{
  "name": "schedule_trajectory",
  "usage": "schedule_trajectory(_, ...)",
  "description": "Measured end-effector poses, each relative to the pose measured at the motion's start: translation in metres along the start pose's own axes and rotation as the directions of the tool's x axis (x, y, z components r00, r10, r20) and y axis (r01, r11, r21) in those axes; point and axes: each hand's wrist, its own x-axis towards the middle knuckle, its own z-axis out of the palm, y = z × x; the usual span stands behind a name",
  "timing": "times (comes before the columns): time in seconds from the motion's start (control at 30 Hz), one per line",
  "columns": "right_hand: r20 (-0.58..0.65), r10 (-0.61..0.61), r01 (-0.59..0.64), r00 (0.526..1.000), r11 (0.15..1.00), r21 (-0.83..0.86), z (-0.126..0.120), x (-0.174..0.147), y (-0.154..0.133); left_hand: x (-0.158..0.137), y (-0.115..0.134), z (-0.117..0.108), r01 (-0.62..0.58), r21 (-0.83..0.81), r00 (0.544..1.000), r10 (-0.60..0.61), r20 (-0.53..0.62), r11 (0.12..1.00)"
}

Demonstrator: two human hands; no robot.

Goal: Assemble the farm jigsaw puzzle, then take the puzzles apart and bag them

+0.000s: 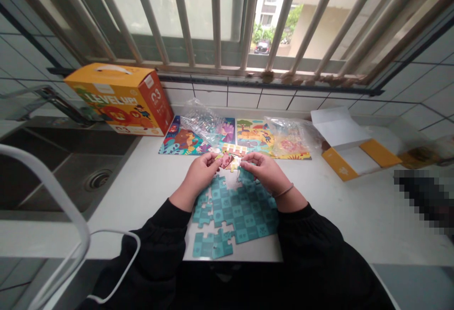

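Note:
My left hand pinches a pink-patterned puzzle piece between thumb and fingers. Close by on the right, my right hand is closed with its fingertips on a teal puzzle piece, partly hidden by the fingers. Below both hands lies a joined sheet of teal checkered puzzle pieces, its left edge jagged. A smaller joined teal section sits at its lower left, near the counter's front edge. Yellow and white pieces lie just beyond my fingertips.
Two colorful picture sheets lie at the back under crumpled clear plastic bags. An orange puzzle box stands at the left beside a dark sink. An opened yellow-and-white box sits right. A white cable loops at front left.

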Motion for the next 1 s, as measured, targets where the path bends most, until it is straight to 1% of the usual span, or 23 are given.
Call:
schedule_trajectory(0.07, 0.062, 0.023, -0.031, 0.998, 0.99, 0.139, 0.0, 0.0, 0.001, -0.001, 0.001, 0.001, 0.0, -0.021, 0.999, 0.0, 0.035, 1.0)
schedule_trajectory(0.13, 0.092, 0.02, -0.037, 0.996, 0.98, 0.193, -0.001, 0.0, 0.001, -0.001, 0.002, 0.002, 0.004, -0.026, 0.999, -0.003, 0.036, 1.0)
schedule_trajectory(0.27, 0.059, 0.04, -0.051, 0.997, 0.981, 0.189, -0.002, 0.001, 0.001, -0.002, 0.003, 0.001, 0.017, -0.038, 1.0, -0.016, 0.015, 0.999)
schedule_trajectory(0.37, 0.05, 0.032, -0.043, 0.998, 0.971, 0.237, 0.001, 0.002, 0.002, -0.002, 0.004, 0.001, 0.017, -0.049, 0.999, -0.016, 0.032, 0.999)
schedule_trajectory(0.47, 0.039, 0.003, -0.012, 0.999, 0.969, 0.245, 0.005, 0.004, 0.006, -0.003, 0.006, 0.002, 0.021, -0.05, 0.997, -0.017, 0.078, 0.999)
schedule_trajectory(0.57, 0.01, -0.008, 0.006, 1.0, 0.975, 0.224, 0.008, 0.009, 0.013, -0.004, 0.004, 0.003, 0.015, -0.058, 0.987, -0.005, 0.162, 0.998)
schedule_trajectory(0.63, -0.017, 0.003, 0.0, 1.0, 0.986, 0.165, 0.008, 0.011, 0.019, -0.005, 0.002, 0.003, 0.014, -0.074, 0.976, 0.003, 0.219, 0.997)
schedule_trajectory(0.73, -0.048, 0.002, -0.002, 0.999, 1.0, -0.016, 0.009, 0.011, 0.026, -0.006, 0.001, 0.004, 0.015, -0.115, 0.964, 0.017, 0.266, 0.993)
schedule_trajectory(0.8, -0.048, -0.031, 0.025, 0.998, 0.992, -0.128, 0.011, 0.01, 0.028, -0.007, 0.002, 0.005, 0.017, -0.13, 0.955, 0.023, 0.296, 0.991)
schedule_trajectory(0.87, -0.046, -0.092, 0.081, 0.995, 0.974, -0.214, 0.012, 0.009, 0.026, -0.008, 0.004, 0.006, 0.007, -0.118, 0.949, 0.03, 0.314, 0.993)
schedule_trajectory(0.93, -0.053, -0.167, 0.142, 0.985, 0.938, -0.315, 0.01, 0.008, 0.023, -0.008, 0.004, 0.006, -0.012, -0.073, 0.954, 0.034, 0.296, 0.997)
schedule_trajectory(1.0, -0.091, -0.241, 0.173, 0.966, 0.868, -0.466, 0.005, 0.008, 0.023, -0.007, 0.003, 0.005, -0.032, 0.006, 0.975, 0.03, 0.221, 0.999)
